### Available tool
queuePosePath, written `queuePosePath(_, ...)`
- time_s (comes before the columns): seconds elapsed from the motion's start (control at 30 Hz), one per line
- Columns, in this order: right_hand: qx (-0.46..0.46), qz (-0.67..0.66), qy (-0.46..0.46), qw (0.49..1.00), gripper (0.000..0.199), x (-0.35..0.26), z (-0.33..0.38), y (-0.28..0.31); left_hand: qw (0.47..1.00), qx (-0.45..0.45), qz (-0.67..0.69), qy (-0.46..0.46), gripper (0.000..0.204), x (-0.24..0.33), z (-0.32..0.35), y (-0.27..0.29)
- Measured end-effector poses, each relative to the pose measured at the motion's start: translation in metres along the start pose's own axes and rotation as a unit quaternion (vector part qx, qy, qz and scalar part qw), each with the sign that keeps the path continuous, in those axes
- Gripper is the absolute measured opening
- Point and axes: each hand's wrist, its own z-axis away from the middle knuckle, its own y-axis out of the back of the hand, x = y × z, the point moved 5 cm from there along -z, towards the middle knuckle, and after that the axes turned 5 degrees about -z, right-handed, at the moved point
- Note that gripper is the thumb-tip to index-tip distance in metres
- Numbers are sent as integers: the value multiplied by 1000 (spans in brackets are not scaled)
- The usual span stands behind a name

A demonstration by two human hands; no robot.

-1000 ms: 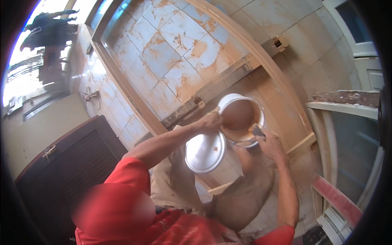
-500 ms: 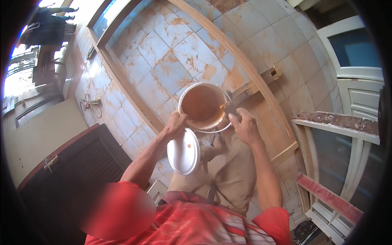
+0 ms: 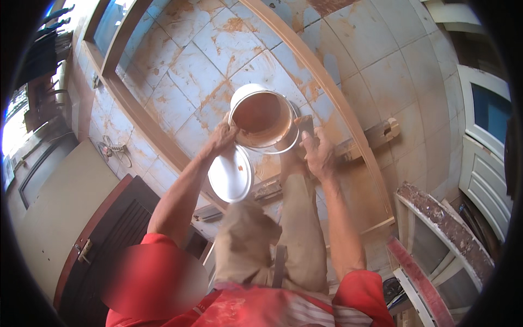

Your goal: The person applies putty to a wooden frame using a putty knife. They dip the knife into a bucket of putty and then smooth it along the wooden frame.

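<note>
A white bucket (image 3: pixel 262 115) with reddish-brown paste inside is held up in front of me over the stained floor tiles. My left hand (image 3: pixel 222 137) grips its near left rim. A round white lid (image 3: pixel 231 174) hangs just below that hand; whether the hand holds it I cannot tell. My right hand (image 3: pixel 318 155) is at the bucket's right side, closed on a flat scraper (image 3: pixel 303 126) that touches the rim. My legs in tan trousers (image 3: pixel 283 229) show below.
A long wooden frame (image 3: pixel 348 114) lies across the tiled floor (image 3: pixel 180 71), with a wooden batten (image 3: pixel 376 136) crossing it. A dark wooden door (image 3: pixel 109 240) is at lower left. White window frames (image 3: pixel 436 234) lean at the right.
The bucket and both hands shifted up and left in the picture as the view swung. The lid stays just under my left hand.
</note>
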Motion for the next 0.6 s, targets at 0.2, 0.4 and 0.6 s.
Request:
queuePosePath(0.2, 0, 16, 13, 1000, 27, 8, -115, -1, 993, -71, -83, -41, 41, -43, -139, 8)
queuePosePath(0.4, 37, 52, 122, 990, 21, 7, -200, 1, 957, -208, -200, -32, 41, -54, -219, 22)
queuePosePath(0.6, 90, 185, 247, 947, 22, 11, -267, -11, 943, -272, -146, -125, 62, -25, -247, 51)
